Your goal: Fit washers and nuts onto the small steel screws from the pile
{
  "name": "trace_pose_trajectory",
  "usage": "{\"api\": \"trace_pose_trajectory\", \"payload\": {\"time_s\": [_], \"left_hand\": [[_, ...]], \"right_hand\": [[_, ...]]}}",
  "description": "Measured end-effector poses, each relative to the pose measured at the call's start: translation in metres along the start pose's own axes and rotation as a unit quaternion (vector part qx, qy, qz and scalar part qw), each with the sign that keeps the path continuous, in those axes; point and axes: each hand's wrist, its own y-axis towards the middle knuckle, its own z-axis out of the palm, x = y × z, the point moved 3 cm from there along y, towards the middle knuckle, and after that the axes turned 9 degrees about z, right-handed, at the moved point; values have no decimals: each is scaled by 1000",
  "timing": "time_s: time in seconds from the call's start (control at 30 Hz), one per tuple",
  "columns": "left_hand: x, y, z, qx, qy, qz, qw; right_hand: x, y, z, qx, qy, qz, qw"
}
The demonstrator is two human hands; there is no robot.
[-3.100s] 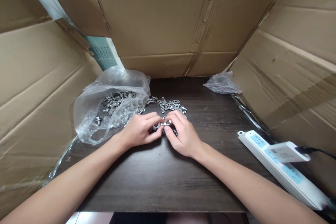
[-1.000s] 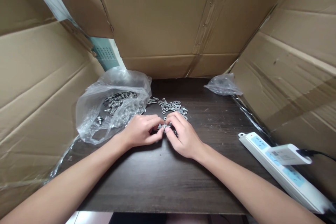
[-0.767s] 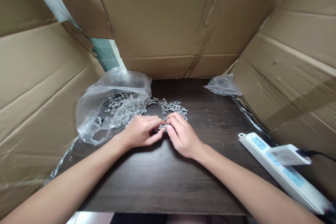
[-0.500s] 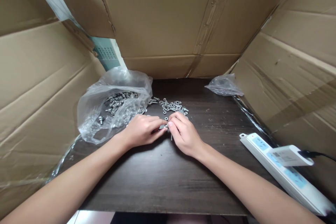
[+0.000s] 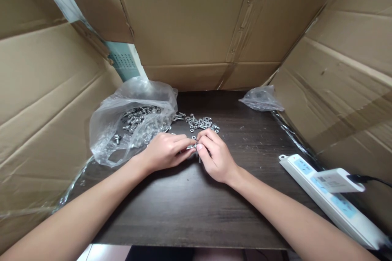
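Note:
My left hand point(image 5: 167, 151) is closed in a pinch on a small metal bolt point(image 5: 191, 147), which lies sideways between thumb and fingers. Opposite it, my right hand point(image 5: 214, 155) pinches at the bolt's right end; the small part in those fingertips is mostly hidden. A thin metal piece points down below the right fingers. Just beyond the hands lies a loose pile of nuts, washers and bolts point(image 5: 200, 124), with a single nut point(image 5: 194, 137) nearest the fingertips. To the left, an open clear plastic bag point(image 5: 104, 130) holds many bolts with washers point(image 5: 137, 118).
Dark wooden table point(image 5: 171, 212) under my hands. A small clear bag point(image 5: 261, 98) sits at the back right. On the right lies a white power strip point(image 5: 321, 195) with a plugged-in adapter point(image 5: 339, 180). Cardboard walls point(image 5: 190, 20) enclose the back and both sides.
Both hands keep their pinch at nearly the same spot, with only slight finger movement around the bolt. The pile and bags stay as they were.

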Motion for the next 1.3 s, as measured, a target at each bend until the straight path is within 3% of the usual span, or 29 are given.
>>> {"api": "trace_pose_trajectory", "payload": {"time_s": [0.23, 0.5, 1.3], "left_hand": [[2, -1, -1, -6, -10, -4, 1000], [-1, 0, -1, 9, -25, 1, 1000], [4, -4, 7, -2, -47, -35, 998]], "right_hand": [[1, -1, -3, -18, 10, 19, 1000], [-1, -1, 0, -4, 3, -4, 1000], [-3, 0, 2, 17, 10, 37, 999]]}}
